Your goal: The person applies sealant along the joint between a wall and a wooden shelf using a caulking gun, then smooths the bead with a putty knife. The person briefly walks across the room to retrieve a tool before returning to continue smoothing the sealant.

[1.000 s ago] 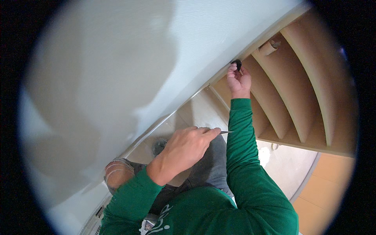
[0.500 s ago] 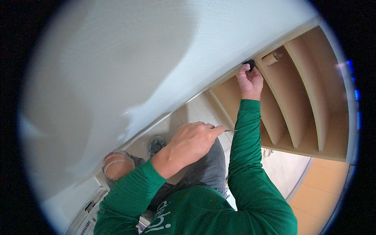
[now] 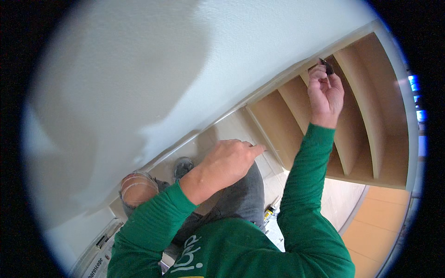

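My right hand is raised over the top edge of a beige wooden shelf unit, close to the white wall. Its fingertips pinch a small black piece with a dark pointed end toward the wall; I cannot make out its exact kind. Over my bent leg, my left hand is closed, its thumb side toward the shelf. Only a small tip of a thin metal blade shows at its fingers; the rest is hidden in the grip.
A white baseboard runs along the wall's foot. Beside my leg lies a yellow and black tube with a pointed tip on printed paper. Orange flooring lies to the right. More printed paper is at lower left.
My right hand has moved right along the shelf's top edge with the black piece, now covering the pale roll seen there before. The left hand's blade shows less than before.
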The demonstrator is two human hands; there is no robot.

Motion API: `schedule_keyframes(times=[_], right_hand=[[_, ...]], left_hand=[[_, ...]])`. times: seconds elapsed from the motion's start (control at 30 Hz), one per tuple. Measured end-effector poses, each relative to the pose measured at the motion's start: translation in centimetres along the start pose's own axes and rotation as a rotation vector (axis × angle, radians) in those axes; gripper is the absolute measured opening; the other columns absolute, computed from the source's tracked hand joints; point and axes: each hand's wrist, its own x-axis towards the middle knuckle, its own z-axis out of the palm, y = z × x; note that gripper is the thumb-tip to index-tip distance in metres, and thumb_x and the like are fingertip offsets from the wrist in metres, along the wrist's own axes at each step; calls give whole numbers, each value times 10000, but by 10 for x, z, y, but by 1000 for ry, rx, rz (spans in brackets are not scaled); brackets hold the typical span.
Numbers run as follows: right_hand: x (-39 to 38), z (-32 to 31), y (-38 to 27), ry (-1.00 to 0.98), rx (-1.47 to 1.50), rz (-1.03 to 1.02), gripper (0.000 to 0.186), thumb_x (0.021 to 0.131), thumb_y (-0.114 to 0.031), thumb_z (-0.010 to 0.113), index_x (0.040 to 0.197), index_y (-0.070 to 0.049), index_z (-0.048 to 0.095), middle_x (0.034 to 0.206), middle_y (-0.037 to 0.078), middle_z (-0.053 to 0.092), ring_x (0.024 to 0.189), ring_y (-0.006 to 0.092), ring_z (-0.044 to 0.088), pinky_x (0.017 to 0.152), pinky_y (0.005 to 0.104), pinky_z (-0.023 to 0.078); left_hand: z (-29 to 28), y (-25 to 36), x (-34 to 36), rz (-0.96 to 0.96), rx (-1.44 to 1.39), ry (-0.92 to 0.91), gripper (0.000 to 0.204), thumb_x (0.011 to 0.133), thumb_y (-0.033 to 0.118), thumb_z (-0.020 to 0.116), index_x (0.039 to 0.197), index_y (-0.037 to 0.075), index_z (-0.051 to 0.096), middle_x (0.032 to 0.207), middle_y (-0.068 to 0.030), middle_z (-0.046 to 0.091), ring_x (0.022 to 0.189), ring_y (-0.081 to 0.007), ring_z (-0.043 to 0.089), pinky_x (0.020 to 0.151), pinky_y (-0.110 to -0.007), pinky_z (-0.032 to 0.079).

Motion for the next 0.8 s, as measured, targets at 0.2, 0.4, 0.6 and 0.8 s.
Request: schedule_keyframes(times=[0.2,0.4,0.6,0.8], right_hand=[[-106,-30,19,-99,-989,-494,314,1012,-92,490,1290,49,528,1069,151,643,934,234,648,795,374,559],[-171,-90,29,-560,-2060,-1043,511,832,12,636,1336,-62,604,1157,171,660,1018,344,664,877,424,553],[-190,-91,50,-627,-2124,-852,673,709,34,695,1343,-180,629,1151,147,632,977,349,646,827,420,541],[-192,-122,55,-578,-2377,-623,485,823,-84,666,1300,-165,641,1113,128,640,937,295,638,784,399,530]], left_hand=[[-20,7,7,-345,-709,15,238,967,131,564,1156,0,625,842,-142,703,636,-246,702,558,-366,568],[-16,6,8,-668,-1527,-21,268,991,159,556,1211,10,587,912,-82,679,628,-200,679,486,-268,526],[-9,-3,-4,-696,-1409,-12,315,1023,221,581,1264,17,576,883,-58,660,618,-150,640,477,-242,491],[-20,-7,-13,-659,-1370,-21,316,1031,225,569,1267,14,577,892,-55,668,630,-156,646,475,-241,491]])
